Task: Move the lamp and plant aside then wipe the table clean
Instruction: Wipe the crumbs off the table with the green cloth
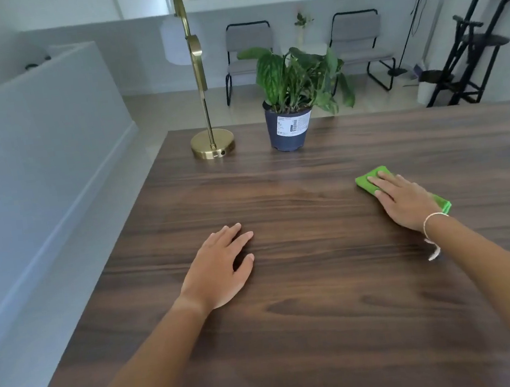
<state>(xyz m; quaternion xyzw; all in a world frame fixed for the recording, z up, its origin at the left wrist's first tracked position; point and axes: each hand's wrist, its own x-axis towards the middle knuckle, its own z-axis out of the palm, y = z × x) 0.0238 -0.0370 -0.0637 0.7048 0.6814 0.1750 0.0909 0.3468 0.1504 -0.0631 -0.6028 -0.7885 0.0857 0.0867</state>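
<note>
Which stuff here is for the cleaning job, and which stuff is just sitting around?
For the job: gold lamp, potted plant, green cloth under the right hand, wooden table, left hand resting flat on it.

Just around: two grey chairs, black shelf, small plant by the far wall.

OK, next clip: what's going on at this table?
A person is wiping a wooden table. The right hand lies flat on a green cloth at the table's right side, while the left hand rests open on the bare wood, holding nothing. The brass lamp and the potted plant stand side by side near the far edge, apart from both hands.
</note>
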